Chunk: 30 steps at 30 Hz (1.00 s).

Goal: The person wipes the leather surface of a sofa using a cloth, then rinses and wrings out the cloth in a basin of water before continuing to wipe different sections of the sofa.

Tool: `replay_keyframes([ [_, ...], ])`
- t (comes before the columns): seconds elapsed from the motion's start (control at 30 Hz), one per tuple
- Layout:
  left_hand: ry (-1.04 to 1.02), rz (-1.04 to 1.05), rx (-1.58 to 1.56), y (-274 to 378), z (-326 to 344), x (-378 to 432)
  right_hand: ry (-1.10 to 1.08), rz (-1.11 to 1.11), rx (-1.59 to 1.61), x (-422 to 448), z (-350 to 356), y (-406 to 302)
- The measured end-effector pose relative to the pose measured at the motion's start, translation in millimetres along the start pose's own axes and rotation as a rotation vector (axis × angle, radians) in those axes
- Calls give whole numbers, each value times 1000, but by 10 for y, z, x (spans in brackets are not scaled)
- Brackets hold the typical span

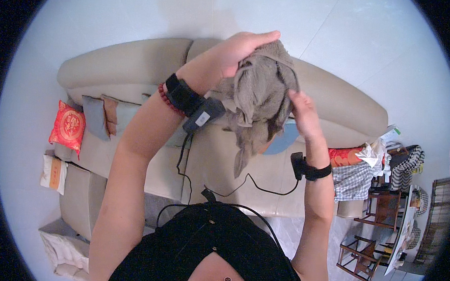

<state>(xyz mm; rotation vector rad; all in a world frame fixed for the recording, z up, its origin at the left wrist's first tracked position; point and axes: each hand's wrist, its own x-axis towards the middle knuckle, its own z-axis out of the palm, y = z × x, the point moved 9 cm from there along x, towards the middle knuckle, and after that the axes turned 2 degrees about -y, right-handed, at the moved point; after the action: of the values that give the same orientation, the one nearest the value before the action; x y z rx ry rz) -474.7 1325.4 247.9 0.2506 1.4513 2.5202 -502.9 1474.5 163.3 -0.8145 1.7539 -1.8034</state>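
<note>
A bunched grey-brown cloth [262, 86] is held up between my two hands, above a beige sofa [224, 170]. My left hand [239, 50] grips its upper left part, with the thumb or a finger stretched along the top edge. At the cloth's right side my right hand [304, 110] pinches the edge, fingers curled. Loose folds of the cloth hang down in the middle. Black straps with small cabled devices are on both wrists. A blue round-edged thing [284, 140], perhaps a cushion, lies on the sofa behind the cloth.
Cushions [95, 115] and a red cushion [67, 127] lie at the sofa's left. On its right are a checked cloth [351, 182], another red cushion [343, 157] and white plastic [373, 155]. Wooden chairs [360, 256] stand beside a table [400, 235] at far right.
</note>
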Motion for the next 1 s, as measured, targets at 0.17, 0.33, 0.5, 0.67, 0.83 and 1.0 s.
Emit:
replay_keyframes([
  [0.17, -31, 108, 317, 304, 16, -177, 32, 115, 189, -41, -131, -148],
  [0.33, 22, 156, 482, 286, -548, -118, 12, 23, 435, 29, 126, -615],
  [0.5, 363, 52, 491, -441, -1377, -554, -581, 7, 835, 238, 253, -996],
  [0.67, -14, -329, 571, -1575, -726, -1011, -548, -25, 657, 204, 174, -1318],
  [0.83, 73, 73, 354, -1227, -137, -744, -247, -44, 314, 170, -327, -1110],
  [1.0, 253, 22, 198, -778, -428, -922, -9, 48, -160, 112, -821, -872],
])
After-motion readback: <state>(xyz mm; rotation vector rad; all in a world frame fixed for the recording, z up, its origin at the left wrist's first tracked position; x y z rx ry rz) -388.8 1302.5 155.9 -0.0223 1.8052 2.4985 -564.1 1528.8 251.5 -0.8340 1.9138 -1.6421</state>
